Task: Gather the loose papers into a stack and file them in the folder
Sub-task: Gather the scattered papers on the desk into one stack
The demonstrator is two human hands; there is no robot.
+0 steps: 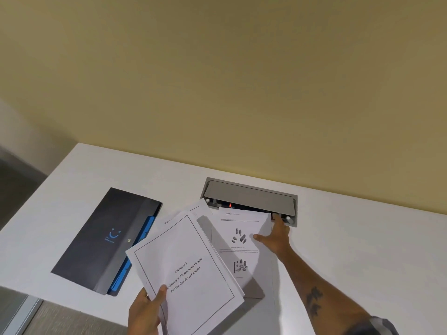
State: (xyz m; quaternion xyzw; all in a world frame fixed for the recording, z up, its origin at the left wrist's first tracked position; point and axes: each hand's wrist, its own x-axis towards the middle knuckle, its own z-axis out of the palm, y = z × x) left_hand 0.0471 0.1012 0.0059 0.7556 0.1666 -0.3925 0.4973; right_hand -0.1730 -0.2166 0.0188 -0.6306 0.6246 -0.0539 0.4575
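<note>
The left hand (145,310) pinches gathered papers (186,269); the right hand (275,238), fingers spread, seemingly presses a loose sheet (242,243); slide it under the bundle, square edges; the folder (101,238) waits left

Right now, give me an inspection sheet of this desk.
Surface: white desk, set against a yellow wall.
Job's things: dark folder lies closed at left, blue tabs showing at its edge; title sheet lifted off the desk; picture sheet flat on the desk; more sheets partly hidden beneath.
Clutter: nothing seen.
Grippers: left hand pinches the title sheet's corner; right hand rests on the picture sheet's right edge.
Cables: none seen; grey cable hatch in the desk, a red light inside.
Surroundings: floor at lower left.
</note>
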